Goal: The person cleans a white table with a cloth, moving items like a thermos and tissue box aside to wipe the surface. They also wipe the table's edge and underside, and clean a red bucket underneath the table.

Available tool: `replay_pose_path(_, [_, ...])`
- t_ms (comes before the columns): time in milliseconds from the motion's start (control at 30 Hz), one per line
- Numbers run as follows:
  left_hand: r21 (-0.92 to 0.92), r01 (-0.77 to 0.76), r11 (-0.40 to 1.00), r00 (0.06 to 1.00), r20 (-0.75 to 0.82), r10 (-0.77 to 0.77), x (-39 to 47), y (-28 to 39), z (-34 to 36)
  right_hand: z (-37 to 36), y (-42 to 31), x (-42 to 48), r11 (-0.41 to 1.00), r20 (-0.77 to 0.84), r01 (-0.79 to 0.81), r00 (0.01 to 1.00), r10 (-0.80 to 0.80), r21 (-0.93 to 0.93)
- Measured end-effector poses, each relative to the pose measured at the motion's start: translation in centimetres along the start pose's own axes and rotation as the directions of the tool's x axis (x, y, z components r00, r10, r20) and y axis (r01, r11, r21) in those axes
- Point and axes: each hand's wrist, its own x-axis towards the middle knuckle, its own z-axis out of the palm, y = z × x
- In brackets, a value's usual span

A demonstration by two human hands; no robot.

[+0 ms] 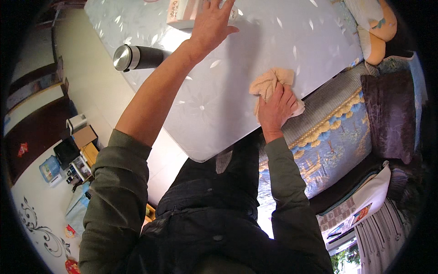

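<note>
Under the spread fingers of my right hand (279, 106) lies a crumpled peach cloth (270, 84), near the right edge of a table with a pale, leaf-patterned cover (202, 108). My left hand (213, 29) reaches over the far part of the table beside a tissue pack (184, 15) that bears writing. Something clear and rounded shows partly behind its fingers; whether the hand touches it or the pack, I cannot tell. A black and silver vacuum flask (140, 58) lies on its side at the table's left edge, left of my left forearm.
A sofa with a patterned blue cover (328, 150) runs close along the table's right side, with a dark cushion (388, 116) on it. A plush toy (376, 30) sits at the far right corner. Boxes (85, 137) and a shelf stand at the left.
</note>
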Motion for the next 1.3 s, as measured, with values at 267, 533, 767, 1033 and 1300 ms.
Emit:
replay_pose_path(267, [-0.012,0.036,0.999,0.994,-0.103,-0.037,-0.7,0.2,-0.5,0.3,-0.1,0.0,0.999,0.009,-0.021,1.0,0.021,-0.043])
replay_pose_path(533, [-0.317,0.039,0.948,0.932,-0.332,-0.149,-10.8,0.9,-1.9,0.7,-2.2,-0.6,0.994,0.005,-0.064,0.998,0.065,-0.09])
replay_pose_path(767, [-0.49,0.535,0.688,0.757,-0.084,-0.648,-31.3,-1.9,-2.6,2.4,-12.1,-0.3,0.978,0.066,0.203,0.976,-0.206,0.041])
replay_pose_path(1033, [-0.559,0.681,0.472,0.551,-0.034,-0.834,-36.2,-8.0,-4.8,4.5,-21.2,-3.3,0.836,0.12,0.523,0.831,-0.544,0.169])
replay_pose_path(1300, [-0.695,0.49,0.526,0.644,-0.118,-0.756,-23.8,-12.2,-7.9,2.2,-18.2,-14.2,0.59,0.156,0.738,0.574,-0.804,0.326])
